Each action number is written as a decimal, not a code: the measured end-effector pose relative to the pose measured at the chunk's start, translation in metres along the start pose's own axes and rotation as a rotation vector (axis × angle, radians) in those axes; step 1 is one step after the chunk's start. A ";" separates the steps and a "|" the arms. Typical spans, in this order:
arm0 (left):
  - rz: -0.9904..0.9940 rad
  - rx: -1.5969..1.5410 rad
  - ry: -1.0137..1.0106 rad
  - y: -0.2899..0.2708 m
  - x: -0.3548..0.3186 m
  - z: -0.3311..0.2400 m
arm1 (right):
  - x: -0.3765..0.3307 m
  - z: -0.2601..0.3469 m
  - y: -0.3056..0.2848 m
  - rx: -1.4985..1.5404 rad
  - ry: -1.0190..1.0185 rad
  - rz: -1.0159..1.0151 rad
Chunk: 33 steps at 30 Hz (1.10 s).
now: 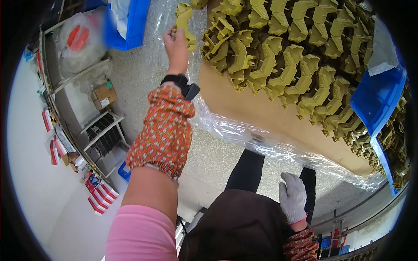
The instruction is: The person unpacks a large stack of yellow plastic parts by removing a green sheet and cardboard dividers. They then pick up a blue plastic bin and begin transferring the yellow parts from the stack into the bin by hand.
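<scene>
My left hand is bare and stretched far forward, its fingers closed on an olive-yellow moulded part with a zigzag shape. That part stands at the left end of a large stack of similar olive-yellow parts, set in rows on brown cardboard. A black strap device circles my left wrist. Down by my legs, my right hand wears a white knitted glove. Its thumb sits apart from the loosely extended fingers, and nothing shows in it.
Clear plastic film wraps the cardboard's edge near my feet. A blue bin leans on the stack at the right. Another blue bin stands at the upper left, near a metal rack, a cardboard box and bagged plastic.
</scene>
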<state>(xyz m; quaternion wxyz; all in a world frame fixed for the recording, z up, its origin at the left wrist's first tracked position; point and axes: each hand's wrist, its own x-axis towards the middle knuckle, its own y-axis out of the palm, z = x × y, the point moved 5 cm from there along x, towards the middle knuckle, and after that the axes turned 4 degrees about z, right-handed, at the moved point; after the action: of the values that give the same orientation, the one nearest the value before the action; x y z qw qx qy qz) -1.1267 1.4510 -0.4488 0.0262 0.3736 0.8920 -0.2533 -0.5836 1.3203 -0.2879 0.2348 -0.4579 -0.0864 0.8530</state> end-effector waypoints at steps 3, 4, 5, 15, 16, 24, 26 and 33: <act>0.297 -0.283 -0.320 0.010 -0.037 -0.024 | 0.000 -0.002 -0.006 -0.010 0.010 -0.019; 0.372 -0.120 -0.258 0.009 -0.041 -0.029 | 0.000 -0.002 -0.007 -0.015 0.001 -0.021; 0.446 0.044 -0.194 0.008 -0.043 -0.034 | 0.000 -0.002 -0.009 -0.022 -0.002 -0.018; 0.734 0.517 0.250 0.066 -0.067 -0.064 | 0.025 0.035 -0.032 0.039 -0.141 -0.099; 0.711 0.517 0.244 0.067 -0.060 -0.058 | 0.031 0.043 -0.036 0.063 -0.175 -0.112; 0.451 0.047 -0.283 0.047 -0.019 -0.041 | 0.126 0.090 -0.070 0.237 -0.350 -0.470; 0.565 -0.119 -0.362 0.038 -0.007 -0.029 | 0.153 0.102 -0.079 0.437 -0.212 -0.440; 0.576 0.248 -0.598 0.049 -0.026 0.000 | 0.211 0.106 -0.064 0.624 -0.024 -0.308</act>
<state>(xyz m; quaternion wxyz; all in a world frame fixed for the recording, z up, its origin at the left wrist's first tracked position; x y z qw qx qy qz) -1.0743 1.4635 -0.4636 0.3077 0.5177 0.6674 -0.4380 -0.7492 1.4846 -0.3606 0.4884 -0.3354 0.1079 0.7984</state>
